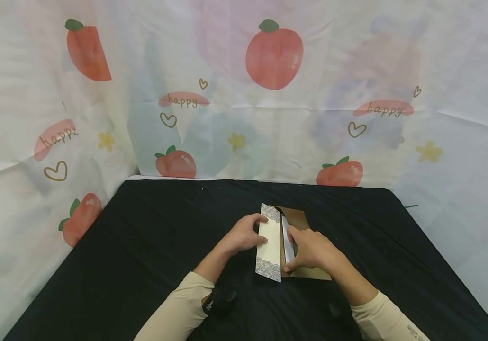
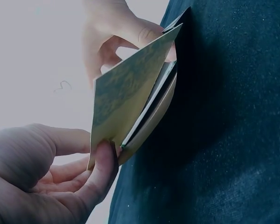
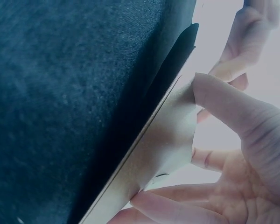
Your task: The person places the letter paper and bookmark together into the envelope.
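Note:
My left hand (image 1: 246,233) pinches the left edge of a cream card cover (image 1: 268,241) with grey lacy bands at both ends. In the left wrist view its thumb lies on the near corner of the cover (image 2: 130,95), which stands tilted up. White paper (image 1: 287,239) shows in the gap beside it, over a brown paper backing (image 1: 297,219) that spreads to the right. My right hand (image 1: 314,248) spans the white paper and backing, thumb and fingers gripping towards opposite ends. From the right wrist, those fingertips press the brownish outer face (image 3: 161,144).
A black cloth (image 1: 154,227) covers the table under the hands. White curtains (image 1: 235,57) printed with red fruit, hearts and "happy" hang behind and at the sides. A dark object (image 1: 222,300) sits by the left wrist.

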A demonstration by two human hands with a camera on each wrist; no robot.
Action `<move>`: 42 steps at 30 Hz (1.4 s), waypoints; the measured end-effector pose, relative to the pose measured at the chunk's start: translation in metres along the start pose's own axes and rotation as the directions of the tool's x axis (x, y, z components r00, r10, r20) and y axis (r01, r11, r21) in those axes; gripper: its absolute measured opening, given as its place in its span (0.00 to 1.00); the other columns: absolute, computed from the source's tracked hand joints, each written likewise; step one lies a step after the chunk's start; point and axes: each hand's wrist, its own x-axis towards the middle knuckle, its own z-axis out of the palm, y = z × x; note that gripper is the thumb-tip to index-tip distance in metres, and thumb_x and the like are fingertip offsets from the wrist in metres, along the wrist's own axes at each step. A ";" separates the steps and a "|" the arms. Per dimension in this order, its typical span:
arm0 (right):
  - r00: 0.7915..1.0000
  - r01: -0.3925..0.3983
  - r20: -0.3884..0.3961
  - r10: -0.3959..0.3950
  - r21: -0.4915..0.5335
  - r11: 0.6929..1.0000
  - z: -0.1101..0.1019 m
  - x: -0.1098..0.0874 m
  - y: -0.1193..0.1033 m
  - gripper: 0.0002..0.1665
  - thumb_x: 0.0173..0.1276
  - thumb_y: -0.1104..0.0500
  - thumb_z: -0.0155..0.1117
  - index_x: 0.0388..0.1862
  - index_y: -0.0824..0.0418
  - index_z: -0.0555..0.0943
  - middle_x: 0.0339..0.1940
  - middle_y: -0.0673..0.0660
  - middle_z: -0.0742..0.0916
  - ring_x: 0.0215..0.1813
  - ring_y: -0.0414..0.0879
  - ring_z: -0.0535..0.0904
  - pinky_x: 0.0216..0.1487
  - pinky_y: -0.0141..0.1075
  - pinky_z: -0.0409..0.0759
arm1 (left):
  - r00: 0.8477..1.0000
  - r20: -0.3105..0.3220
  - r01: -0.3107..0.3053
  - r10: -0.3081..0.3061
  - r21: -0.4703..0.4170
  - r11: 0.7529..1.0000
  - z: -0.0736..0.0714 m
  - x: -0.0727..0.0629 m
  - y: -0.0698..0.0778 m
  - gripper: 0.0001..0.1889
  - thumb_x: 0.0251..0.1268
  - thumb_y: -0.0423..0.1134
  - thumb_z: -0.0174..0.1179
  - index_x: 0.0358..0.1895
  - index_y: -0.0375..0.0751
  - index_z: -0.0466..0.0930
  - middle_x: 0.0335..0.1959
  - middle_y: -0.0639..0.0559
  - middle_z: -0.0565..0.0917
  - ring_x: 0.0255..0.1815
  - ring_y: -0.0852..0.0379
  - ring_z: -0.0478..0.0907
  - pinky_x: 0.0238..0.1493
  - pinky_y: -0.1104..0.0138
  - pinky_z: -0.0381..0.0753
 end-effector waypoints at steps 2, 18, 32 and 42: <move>1.000 0.004 0.000 -0.004 0.001 1.000 -0.001 0.000 0.000 0.39 0.41 0.46 0.91 0.40 0.56 0.71 0.24 0.52 0.76 0.25 0.48 0.72 0.27 0.42 0.70 | 1.000 -0.003 0.011 -0.011 0.017 1.000 0.001 0.002 0.001 0.27 0.57 0.26 0.73 0.62 0.33 0.80 0.53 0.40 0.80 0.47 0.49 0.76 0.44 0.61 0.79; 1.000 0.023 0.014 -0.024 0.066 0.998 -0.002 -0.001 0.004 0.33 0.50 0.47 0.87 0.44 0.56 0.74 0.22 0.51 0.72 0.22 0.45 0.67 0.25 0.38 0.64 | 1.000 -0.018 0.018 -0.016 0.065 0.998 0.006 0.005 -0.004 0.28 0.52 0.23 0.74 0.60 0.27 0.80 0.50 0.38 0.82 0.46 0.49 0.77 0.44 0.61 0.81; 1.000 0.012 0.022 -0.013 0.055 0.998 -0.003 0.003 0.004 0.09 0.69 0.62 0.59 0.47 0.56 0.75 0.20 0.52 0.74 0.20 0.46 0.67 0.24 0.40 0.65 | 0.998 -0.056 0.017 -0.014 0.052 0.998 0.007 0.006 -0.005 0.28 0.50 0.25 0.77 0.58 0.26 0.81 0.49 0.37 0.79 0.44 0.48 0.74 0.44 0.59 0.79; 0.999 0.031 0.016 -0.032 0.072 0.997 -0.002 0.006 0.004 0.10 0.69 0.62 0.59 0.48 0.56 0.75 0.19 0.52 0.74 0.19 0.45 0.68 0.24 0.39 0.66 | 0.993 -0.114 -0.012 0.031 0.162 0.987 0.008 0.008 -0.005 0.27 0.44 0.25 0.76 0.54 0.27 0.86 0.41 0.41 0.82 0.37 0.52 0.73 0.37 0.63 0.77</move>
